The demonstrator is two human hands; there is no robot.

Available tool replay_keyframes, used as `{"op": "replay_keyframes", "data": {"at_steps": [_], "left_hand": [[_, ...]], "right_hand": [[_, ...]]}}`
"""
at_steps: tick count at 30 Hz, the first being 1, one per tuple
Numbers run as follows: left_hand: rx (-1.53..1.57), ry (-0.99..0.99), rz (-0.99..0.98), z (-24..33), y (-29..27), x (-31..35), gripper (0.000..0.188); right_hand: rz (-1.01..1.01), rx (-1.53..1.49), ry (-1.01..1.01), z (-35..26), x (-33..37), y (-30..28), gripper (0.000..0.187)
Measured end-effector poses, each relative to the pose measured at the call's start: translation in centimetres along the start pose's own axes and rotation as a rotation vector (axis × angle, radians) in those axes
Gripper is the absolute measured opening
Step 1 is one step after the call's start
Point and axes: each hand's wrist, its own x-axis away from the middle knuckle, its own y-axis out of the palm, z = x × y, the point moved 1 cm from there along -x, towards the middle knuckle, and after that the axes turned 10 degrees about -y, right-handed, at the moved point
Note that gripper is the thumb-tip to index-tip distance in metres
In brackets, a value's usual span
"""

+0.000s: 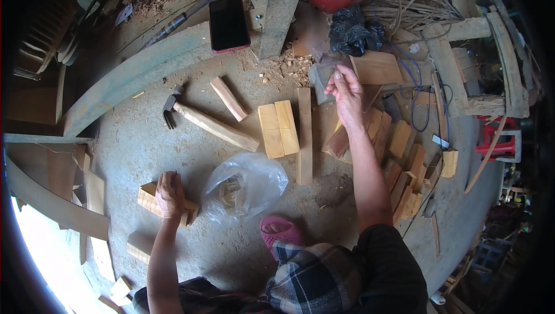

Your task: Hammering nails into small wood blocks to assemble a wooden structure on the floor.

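My left hand [169, 195] is closed over a wooden block [148, 199] low on the left, its fingers curled over the top. Beside it lies a clear plastic bag [266, 190] with something indistinct inside. My right hand [347, 95] is raised at the upper right, thumb and fingertips pinched together; whatever they hold, if anything, is too small to make out. Below that hand rest several stacked wooden blocks [376, 132]. A claw hammer [211, 125] with a wooden handle lies on the floor ahead, near a short wooden stick [229, 99].
Four-part block cluster aside, a long wooden bar [304, 140] lies mid-floor beside grouped blocks [278, 130]. A phone [229, 28] rests on a curved beam [144, 65]. A black plastic bag [352, 31] and wood shavings [283, 71] are at the back. Another block [139, 247] lies near my left forearm.
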Motion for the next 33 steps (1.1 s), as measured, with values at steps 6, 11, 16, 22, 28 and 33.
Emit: {"op": "replay_keyframes", "data": {"at_steps": [6, 11, 16, 22, 28, 33], "left_hand": [[0.017, -0.011, 0.01, 0.1, -0.2, 0.0, 0.011], [0.039, -0.024, 0.011, -0.1, 0.0, 0.0, 0.011], [0.026, -0.035, 0.006, 0.2, -0.2, 0.0, 0.011], [0.009, -0.021, 0.023, 0.2, -0.1, -0.1, 0.01], [0.06, 0.032, 0.003, 1.4, 0.6, -0.9, 0.011], [0.093, -0.107, -0.139, 3.5, 3.1, -1.8, 0.016]], "right_hand": [[0.094, 0.743, -0.454, -3.0, 2.6, 2.8, 0.022], [0.03, 1.029, -0.726, -5.0, 3.5, 4.0, 0.025], [-0.08, 1.052, -0.958, -6.4, 4.3, 5.0, 0.024], [-0.092, 0.983, -0.929, -6.8, 5.1, 6.0, 0.024], [-0.004, 0.682, -0.58, -6.2, 6.6, 6.7, 0.021], [0.002, 0.517, -0.391, -6.8, 8.0, 8.3, 0.021]]}}
